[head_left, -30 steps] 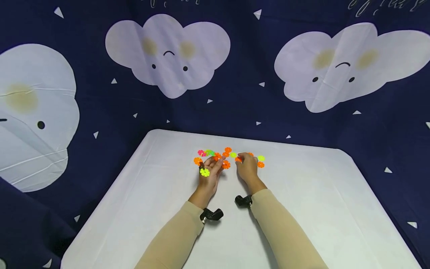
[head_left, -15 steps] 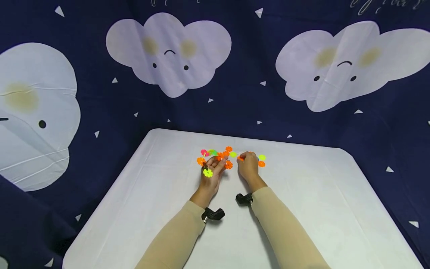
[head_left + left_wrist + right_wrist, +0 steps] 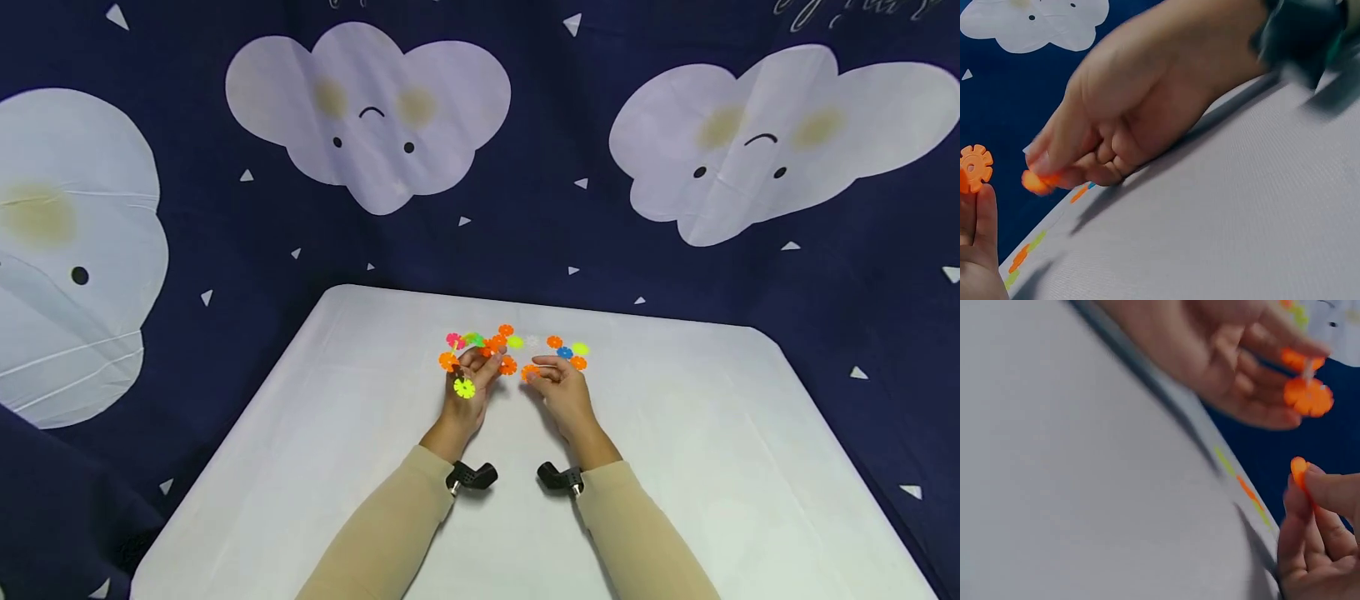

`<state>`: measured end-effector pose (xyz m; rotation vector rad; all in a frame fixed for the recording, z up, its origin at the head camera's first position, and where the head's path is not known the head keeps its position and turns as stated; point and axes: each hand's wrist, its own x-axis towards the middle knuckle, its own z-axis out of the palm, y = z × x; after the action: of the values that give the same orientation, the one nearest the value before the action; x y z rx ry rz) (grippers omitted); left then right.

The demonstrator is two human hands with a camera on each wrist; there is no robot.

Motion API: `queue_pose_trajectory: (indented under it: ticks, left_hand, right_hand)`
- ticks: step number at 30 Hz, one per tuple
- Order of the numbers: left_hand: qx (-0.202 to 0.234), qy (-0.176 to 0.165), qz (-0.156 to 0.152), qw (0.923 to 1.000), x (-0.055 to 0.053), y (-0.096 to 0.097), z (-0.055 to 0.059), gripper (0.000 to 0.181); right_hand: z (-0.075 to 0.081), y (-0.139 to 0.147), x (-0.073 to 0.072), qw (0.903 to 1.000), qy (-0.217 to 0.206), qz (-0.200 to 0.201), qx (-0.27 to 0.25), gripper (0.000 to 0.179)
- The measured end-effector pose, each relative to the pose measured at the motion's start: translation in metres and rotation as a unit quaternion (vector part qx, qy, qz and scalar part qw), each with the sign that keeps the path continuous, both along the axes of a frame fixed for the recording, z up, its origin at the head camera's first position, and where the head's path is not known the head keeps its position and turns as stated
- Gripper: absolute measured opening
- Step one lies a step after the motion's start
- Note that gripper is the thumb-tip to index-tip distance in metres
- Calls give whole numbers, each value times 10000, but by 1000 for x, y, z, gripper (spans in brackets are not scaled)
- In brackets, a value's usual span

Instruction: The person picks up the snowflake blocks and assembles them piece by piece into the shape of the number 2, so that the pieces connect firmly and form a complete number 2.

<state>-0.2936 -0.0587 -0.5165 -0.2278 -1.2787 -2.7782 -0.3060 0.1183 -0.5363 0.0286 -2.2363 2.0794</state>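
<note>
In the head view my left hand (image 3: 468, 404) holds a cluster of interlocking plastic snowflake discs. An orange disc (image 3: 508, 365) of it shows by the fingertips, and a yellow-green disc (image 3: 464, 388) hangs in front of the hand. An orange disc (image 3: 447, 361) and a pink disc (image 3: 454, 341) stand out at its left. How they all join is partly hidden by the fingers. Just to the right, my right hand (image 3: 567, 400) pinches a single orange disc (image 3: 1298, 469) between thumb and fingers. A gap separates this disc from the cluster.
Loose discs lie towards the back of the white table (image 3: 675, 467): a blue disc (image 3: 565, 353), an orange disc (image 3: 554, 342), a yellow disc (image 3: 581, 349) and a pale disc (image 3: 532, 341). Behind the table's far edge hangs a dark blue cloth (image 3: 540, 242) with clouds.
My right hand has come back towards me from among the loose discs, carrying one orange disc. The blue and pale discs it covered now show. My left hand stays nearly in place.
</note>
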Motion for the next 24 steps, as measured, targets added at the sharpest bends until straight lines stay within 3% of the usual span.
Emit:
queue_pose_trajectory:
  ticks: [3, 8, 17, 24]
  left_hand:
    - [108, -51, 13, 9999, -4, -2, -3, 13]
    - [49, -106, -28, 9999, -1, -1, -4, 12]
    - [129, 37, -169, 9998, 0, 1, -8, 13]
    - [119, -100, -287, 9995, 1, 3, -3, 19]
  right_hand:
    - [3, -6, 11, 9886, -302, 240, -1456, 31]
    - [2, -9, 23, 9664, -458, 422, -2495, 37]
    - [1, -12, 29, 9492, -594, 467, -3053, 39]
    - [4, -11, 32, 9498, -634, 653, -2993, 42]
